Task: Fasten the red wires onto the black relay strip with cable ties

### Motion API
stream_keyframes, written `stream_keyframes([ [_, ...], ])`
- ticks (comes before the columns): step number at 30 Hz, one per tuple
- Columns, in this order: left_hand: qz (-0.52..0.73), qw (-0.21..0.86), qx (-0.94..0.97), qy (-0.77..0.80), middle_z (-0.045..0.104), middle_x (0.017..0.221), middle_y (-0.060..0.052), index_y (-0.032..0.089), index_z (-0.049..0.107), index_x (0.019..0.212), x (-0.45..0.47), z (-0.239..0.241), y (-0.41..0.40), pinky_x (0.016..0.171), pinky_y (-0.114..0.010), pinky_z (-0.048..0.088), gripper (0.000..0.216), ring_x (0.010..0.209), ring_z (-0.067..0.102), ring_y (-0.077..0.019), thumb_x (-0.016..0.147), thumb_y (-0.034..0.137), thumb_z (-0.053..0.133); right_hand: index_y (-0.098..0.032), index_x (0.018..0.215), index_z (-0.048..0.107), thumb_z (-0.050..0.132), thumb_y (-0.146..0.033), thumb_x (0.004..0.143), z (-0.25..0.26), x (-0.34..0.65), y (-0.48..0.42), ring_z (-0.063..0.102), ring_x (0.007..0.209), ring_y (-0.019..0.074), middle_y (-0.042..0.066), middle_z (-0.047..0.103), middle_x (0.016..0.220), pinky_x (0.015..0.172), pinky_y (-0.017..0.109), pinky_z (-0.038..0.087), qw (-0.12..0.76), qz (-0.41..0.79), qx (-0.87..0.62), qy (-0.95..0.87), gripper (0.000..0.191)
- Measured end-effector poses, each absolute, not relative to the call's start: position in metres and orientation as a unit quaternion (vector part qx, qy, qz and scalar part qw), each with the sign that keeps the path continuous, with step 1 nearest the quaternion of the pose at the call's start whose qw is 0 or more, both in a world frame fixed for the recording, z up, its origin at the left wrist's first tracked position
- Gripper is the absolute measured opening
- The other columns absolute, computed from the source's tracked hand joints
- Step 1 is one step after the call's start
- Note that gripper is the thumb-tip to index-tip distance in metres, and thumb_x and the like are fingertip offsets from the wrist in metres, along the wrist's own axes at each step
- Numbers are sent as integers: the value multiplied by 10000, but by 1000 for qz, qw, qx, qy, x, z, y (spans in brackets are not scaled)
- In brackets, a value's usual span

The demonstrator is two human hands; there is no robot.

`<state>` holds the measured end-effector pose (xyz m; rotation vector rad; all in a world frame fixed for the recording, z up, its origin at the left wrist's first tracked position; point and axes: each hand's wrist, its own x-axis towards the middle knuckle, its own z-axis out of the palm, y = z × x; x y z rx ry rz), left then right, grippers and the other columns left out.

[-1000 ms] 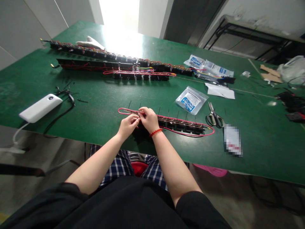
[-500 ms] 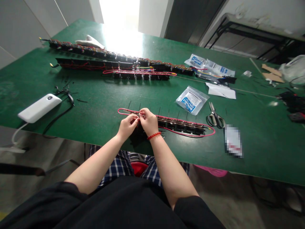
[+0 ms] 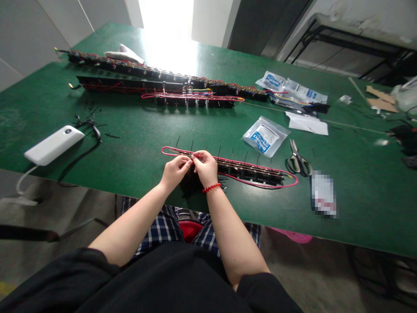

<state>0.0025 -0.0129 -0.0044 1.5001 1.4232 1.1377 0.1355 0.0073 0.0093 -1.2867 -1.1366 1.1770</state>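
Two bare hands work near the edge of a green counter [image 3: 130,143]. The left hand [image 3: 175,171] and the right hand [image 3: 206,168], with a red beaded bracelet [image 3: 211,188] at its wrist, pinch thin wires [image 3: 186,153] between closely set fingers, toward the left end of a wiring harness [image 3: 247,170] of black connectors looped by red wire, lying on the counter. Scissors [image 3: 299,164] lie just beyond its right end.

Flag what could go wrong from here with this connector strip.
The red wire loop lies loose near the scissors and might snag. The connector strip sits close to the table's near edge and could slip. The left hand and right hand work beside upright black wire ends, which could bend.
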Motion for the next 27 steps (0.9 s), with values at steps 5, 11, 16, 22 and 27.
stream_keyframes([
  [5,437,369,592,568,749,791,-11,214,691,909,3,-2,-14,595,-231,512,250,635,689,-151,871,449,615,-219,834,620,681,-363,775,7,136,6,515,424,47,-35,680,788,393,181,412,515,487,-524,-472,167],
  [11,434,365,594,570,738,753,-2,211,702,897,2,1,-15,586,-219,503,265,620,677,-142,878,456,605,-227,842,626,656,-336,786,3,136,4,531,443,55,-42,679,778,423,185,440,512,483,-516,-487,126],
  [16,431,370,595,569,742,775,-13,210,702,896,2,-1,-14,613,-237,526,263,644,690,-154,873,458,615,-228,830,635,648,-324,790,3,137,4,529,432,55,-44,680,772,418,187,432,510,483,-517,-490,105],
  [22,443,373,593,559,757,860,-34,207,701,913,2,-6,-13,693,-265,563,255,764,723,-178,864,446,629,-224,832,645,656,-343,786,3,138,5,523,429,52,-41,683,754,407,180,424,506,497,-511,-485,128],
  [27,450,383,589,552,762,903,-43,209,702,930,2,-8,-12,719,-278,578,239,799,731,-185,858,427,636,-221,825,641,673,-342,770,2,138,6,519,418,48,-33,689,776,396,181,426,509,511,-504,-475,137],
])
